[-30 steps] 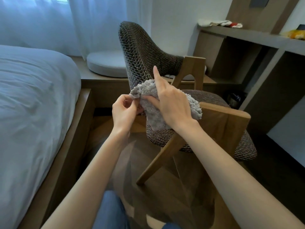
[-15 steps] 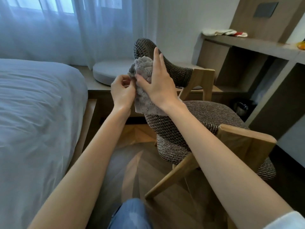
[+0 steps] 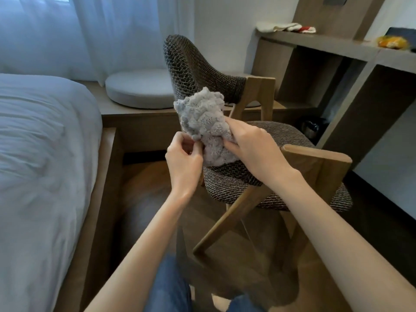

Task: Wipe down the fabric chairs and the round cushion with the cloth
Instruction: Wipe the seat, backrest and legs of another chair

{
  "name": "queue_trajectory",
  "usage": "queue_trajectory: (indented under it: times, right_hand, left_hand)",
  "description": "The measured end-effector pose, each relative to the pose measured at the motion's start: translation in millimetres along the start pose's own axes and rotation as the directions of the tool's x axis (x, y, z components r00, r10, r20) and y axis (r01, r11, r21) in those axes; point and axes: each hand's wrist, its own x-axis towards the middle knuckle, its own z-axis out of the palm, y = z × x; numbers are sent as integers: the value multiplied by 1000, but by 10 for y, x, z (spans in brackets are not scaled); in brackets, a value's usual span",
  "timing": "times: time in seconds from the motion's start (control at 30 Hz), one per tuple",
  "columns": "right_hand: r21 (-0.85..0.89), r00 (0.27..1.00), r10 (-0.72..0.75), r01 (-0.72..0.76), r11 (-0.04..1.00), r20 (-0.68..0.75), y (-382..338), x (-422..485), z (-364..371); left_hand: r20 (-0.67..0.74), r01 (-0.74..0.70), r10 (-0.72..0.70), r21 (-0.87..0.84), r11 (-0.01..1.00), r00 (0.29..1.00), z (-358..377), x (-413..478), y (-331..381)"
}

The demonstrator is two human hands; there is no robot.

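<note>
A bunched grey fluffy cloth (image 3: 203, 119) is held between both hands above the front of a woven brown fabric chair (image 3: 276, 140) with wooden arms and legs. My left hand (image 3: 183, 162) pinches the cloth's lower left edge. My right hand (image 3: 252, 146) grips its right side, fingers curled into the folds. The chair's curved backrest (image 3: 186, 64) rises behind the cloth. A round grey cushion (image 3: 139, 90) lies on the low wooden window ledge behind the chair, partly hidden by the backrest.
A bed with white bedding (image 3: 38, 154) and a wooden frame fills the left side. A wooden desk with shelves (image 3: 337, 45) stands at the right, with folded cloths and a yellow item on top. A dark bin (image 3: 311, 127) sits under it. Sheer curtains hang behind.
The cloth and both hands have come down from the backrest's top to just above the seat. The right hand's fingers, straight before, now curl into the cloth.
</note>
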Motion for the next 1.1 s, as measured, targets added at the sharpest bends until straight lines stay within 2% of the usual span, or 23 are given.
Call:
queue_trajectory:
  times: [0.17, 0.23, 0.3, 0.4, 0.47, 0.53, 0.6, 0.67, 0.77, 0.9, 1.0, 1.1]
  right_hand:
    - [-276, 994, 14, -44, 960, -108, 201, -586, -111]
    - [-309, 995, 23, -54, 949, -101, 252, -755, -126]
    - [-304, 987, 41, -88, 949, -157, 252, -917, -111]
    - [-340, 955, 59, -160, 927, -290, 151, -1033, -81]
    - [-360, 961, -1, -103, 927, -276, 113, -980, -67]
    - [-261, 970, -10, -56, 964, -245, 125, -871, -14]
    - [-161, 966, 43, -86, 983, -254, 126, -809, 84]
    - [-132, 956, 59, -100, 986, -289, 127, -827, 211]
    - [-117, 949, 24, -64, 991, -315, 129, -909, 408]
    - [-94, 973, 13, -35, 995, -229, 103, -959, 536]
    - [179, 984, 99, -72, 981, -149, 53, -938, 413]
    - [436, 984, 175, -140, 889, -40, 7, -938, 210]
  left_hand:
    - [143, -2, 3, -8, 1000, 990, 257, -466, -27]
    - [176, -1, 5, -26, 1000, 984, 318, -574, -44]
    - [147, -7, 16, -58, 998, 989, 324, -617, -60]
    - [103, 66, -55, -109, 992, 993, 284, -645, -46]
    - [121, 145, -133, -100, 984, 984, 259, -632, -30]
    - [145, 248, -229, -125, 961, 963, 225, -582, -44]
    - [153, 317, -290, -197, 928, 945, 182, -528, -88]
    - [169, 354, -318, -272, 895, 933, 159, -514, -122]
    - [155, 400, -370, -299, 866, 916, 147, -526, -184]
    - [185, 490, -455, -258, 833, 871, 84, -547, -379]
    - [172, 431, -396, -296, 852, 902, 36, -673, -292]
    - [135, 240, -203, -378, 894, 970, 103, -781, -95]
